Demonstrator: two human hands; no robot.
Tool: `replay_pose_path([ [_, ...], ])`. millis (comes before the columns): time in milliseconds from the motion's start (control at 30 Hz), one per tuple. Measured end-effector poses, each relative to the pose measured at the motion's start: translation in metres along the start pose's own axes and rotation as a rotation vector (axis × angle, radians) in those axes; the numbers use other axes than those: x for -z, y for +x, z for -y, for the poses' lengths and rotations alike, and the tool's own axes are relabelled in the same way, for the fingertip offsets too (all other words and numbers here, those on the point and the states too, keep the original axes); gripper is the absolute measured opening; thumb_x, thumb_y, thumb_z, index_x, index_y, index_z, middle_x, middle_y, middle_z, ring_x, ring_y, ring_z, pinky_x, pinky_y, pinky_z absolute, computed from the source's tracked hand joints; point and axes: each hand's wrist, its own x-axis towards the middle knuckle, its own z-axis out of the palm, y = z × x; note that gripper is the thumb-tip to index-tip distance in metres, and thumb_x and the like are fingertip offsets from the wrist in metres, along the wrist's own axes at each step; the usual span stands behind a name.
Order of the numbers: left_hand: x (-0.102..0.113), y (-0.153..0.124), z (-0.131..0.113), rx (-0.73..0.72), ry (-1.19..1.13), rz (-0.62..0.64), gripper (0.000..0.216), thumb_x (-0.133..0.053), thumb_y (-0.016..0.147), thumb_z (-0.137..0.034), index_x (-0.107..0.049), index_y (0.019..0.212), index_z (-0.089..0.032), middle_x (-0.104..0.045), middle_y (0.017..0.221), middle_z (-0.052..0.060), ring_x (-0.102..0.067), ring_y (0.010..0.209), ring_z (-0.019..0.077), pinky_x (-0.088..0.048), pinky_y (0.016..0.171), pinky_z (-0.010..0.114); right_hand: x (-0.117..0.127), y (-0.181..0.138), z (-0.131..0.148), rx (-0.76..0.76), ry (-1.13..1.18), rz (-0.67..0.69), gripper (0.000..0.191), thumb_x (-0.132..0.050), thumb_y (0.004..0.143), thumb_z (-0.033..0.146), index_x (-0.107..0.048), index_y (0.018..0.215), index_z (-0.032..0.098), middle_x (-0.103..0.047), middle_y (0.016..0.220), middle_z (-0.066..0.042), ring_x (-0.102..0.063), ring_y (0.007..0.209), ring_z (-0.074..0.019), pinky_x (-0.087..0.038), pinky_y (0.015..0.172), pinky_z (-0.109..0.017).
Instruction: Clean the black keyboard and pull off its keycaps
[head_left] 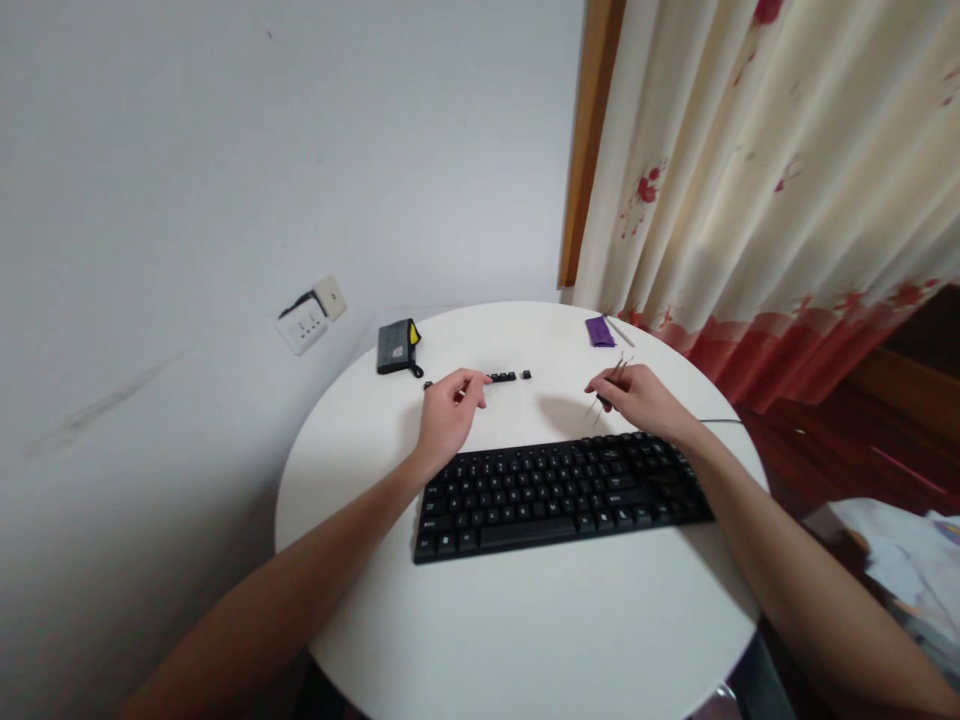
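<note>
A black keyboard (555, 490) lies across the white table in front of me. Just beyond its left end, my left hand (452, 405) is curled with thumb and fingers together, beside a short row of loose black keycaps (504, 377). Whatever it may be pinching is hidden. One separate keycap (526, 374) sits to the right of the row, and another dark piece (427, 385) shows behind the hand. Above the keyboard's upper right part, my right hand (634, 395) grips a wire keycap puller (604, 400), its thin metal wires sticking out at both ends.
At the back left of the round table (525, 620) stands a grey pouch (396, 347). A purple packet (600, 331) and a thin white stick (620, 331) lie at the back right. The keyboard's cable (720, 421) runs off the right edge. A wall and curtain (750, 200) border the table.
</note>
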Motion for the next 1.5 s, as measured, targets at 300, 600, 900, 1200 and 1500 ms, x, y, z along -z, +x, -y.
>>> replay_pose_path([
  [300, 0.000, 0.000, 0.000, -0.014, 0.009, 0.003, 0.024, -0.054, 0.093, -0.031, -0.072, 0.089, -0.016, -0.061, 0.063, 0.000, -0.056, 0.061, 0.0122, -0.043, 0.060, 0.023, -0.009, -0.001, 0.000, -0.145, -0.068, 0.086, 0.021, -0.055, 0.075, 0.020, -0.071, 0.067, 0.010, -0.064, 0.052, -0.004, -0.054, 0.045, -0.0123, -0.038, 0.044, -0.022],
  [600, 0.000, 0.000, 0.000, -0.014, 0.007, 0.008, 0.026, -0.053, 0.093, -0.034, -0.072, 0.090, -0.017, -0.061, 0.063, 0.000, -0.056, 0.060, 0.0128, -0.042, 0.059, 0.024, -0.011, -0.005, 0.001, -0.285, 0.035, 0.152, 0.017, -0.053, 0.074, 0.017, -0.067, 0.067, 0.011, -0.064, 0.050, -0.004, -0.052, 0.037, -0.0113, -0.036, 0.036, -0.020],
  [900, -0.001, -0.001, -0.001, -0.005, 0.010, 0.018, 0.025, -0.053, 0.093, -0.033, -0.072, 0.089, -0.017, -0.061, 0.063, 0.000, -0.056, 0.061, 0.0127, -0.041, 0.058, 0.024, -0.024, -0.014, 0.016, -0.212, -0.160, 0.208, 0.021, -0.048, 0.079, 0.018, -0.061, 0.062, 0.015, -0.065, 0.052, -0.006, -0.058, 0.044, -0.0148, -0.041, 0.046, -0.023],
  [1200, -0.001, -0.002, -0.005, -0.009, 0.017, 0.026, 0.024, -0.053, 0.092, -0.032, -0.071, 0.089, -0.017, -0.061, 0.063, 0.000, -0.056, 0.060, 0.0125, -0.041, 0.058, 0.024, -0.034, -0.022, 0.023, -0.036, -0.494, 0.152, 0.019, -0.051, 0.083, 0.019, -0.060, 0.066, 0.018, -0.067, 0.068, -0.009, -0.057, 0.063, -0.0178, -0.036, 0.063, -0.028],
  [1500, -0.001, -0.002, -0.007, -0.008, 0.022, 0.024, 0.025, -0.053, 0.092, -0.034, -0.072, 0.088, -0.017, -0.061, 0.062, 0.000, -0.056, 0.060, 0.0128, -0.042, 0.058, 0.024, -0.036, -0.008, 0.001, -0.157, -0.310, 0.164, 0.025, -0.047, 0.087, 0.024, -0.061, 0.068, 0.017, -0.064, 0.065, -0.006, -0.058, 0.063, -0.0169, -0.037, 0.062, -0.026],
])
